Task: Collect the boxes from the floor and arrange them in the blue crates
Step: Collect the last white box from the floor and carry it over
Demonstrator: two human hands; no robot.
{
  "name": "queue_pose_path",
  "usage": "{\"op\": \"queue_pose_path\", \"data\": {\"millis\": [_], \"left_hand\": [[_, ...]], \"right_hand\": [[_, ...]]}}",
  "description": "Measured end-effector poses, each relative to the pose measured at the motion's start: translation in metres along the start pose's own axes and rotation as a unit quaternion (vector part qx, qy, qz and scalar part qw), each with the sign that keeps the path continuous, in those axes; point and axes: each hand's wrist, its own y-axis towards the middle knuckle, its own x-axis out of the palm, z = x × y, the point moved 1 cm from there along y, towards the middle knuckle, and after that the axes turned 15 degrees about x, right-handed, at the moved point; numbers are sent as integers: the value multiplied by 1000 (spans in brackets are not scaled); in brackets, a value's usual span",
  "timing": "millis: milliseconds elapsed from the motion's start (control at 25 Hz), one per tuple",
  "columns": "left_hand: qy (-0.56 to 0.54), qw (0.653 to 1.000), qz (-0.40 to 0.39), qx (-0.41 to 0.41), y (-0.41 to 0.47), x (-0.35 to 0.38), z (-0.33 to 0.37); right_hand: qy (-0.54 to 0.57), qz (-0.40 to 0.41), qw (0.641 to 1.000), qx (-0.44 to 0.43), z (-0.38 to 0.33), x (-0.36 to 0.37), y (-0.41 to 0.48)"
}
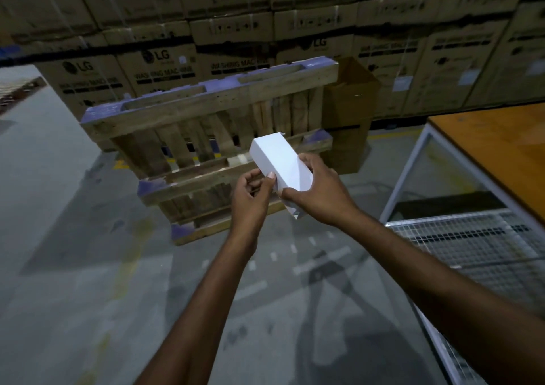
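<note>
Box first: the white box (277,160) is off the floor (73,237) and up in front of your chest, carried between both hands, with the wooden pallet (206,110) and the stacked cartons (159,69) behind it. Your right hand (320,196) has the firmer hold, fingers wrapped over the far side and thumb across the near face around the lower half. Your left hand (250,198) is curled in close, its thumb tip pressed on the box's left edge in a light pinch.

What matters for the placement is the long axis. It runs away from you, slanting from low and near at your right hand to high and far toward the pallet, so the free end points ahead and a little left. The right hand is the nearer and stronger of the two and will probably do the steering.

No blue crate shows from here (only the orange-topped table (501,148) and its wire mesh shelf (486,243) on your right), so you likely need to turn and find one before lowering the box.
</note>
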Motion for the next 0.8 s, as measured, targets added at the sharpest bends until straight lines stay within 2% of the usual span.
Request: {"op": "queue_pose_path", "data": {"millis": [400, 800], "left_hand": [[-6, 987, -157, 30, -31, 26, 5], [-42, 957, -282, 47, -87, 84, 21]], "right_hand": [[23, 114, 989, 95, 35, -34, -69], [42, 272, 943, 187, 82, -97, -164]]}}
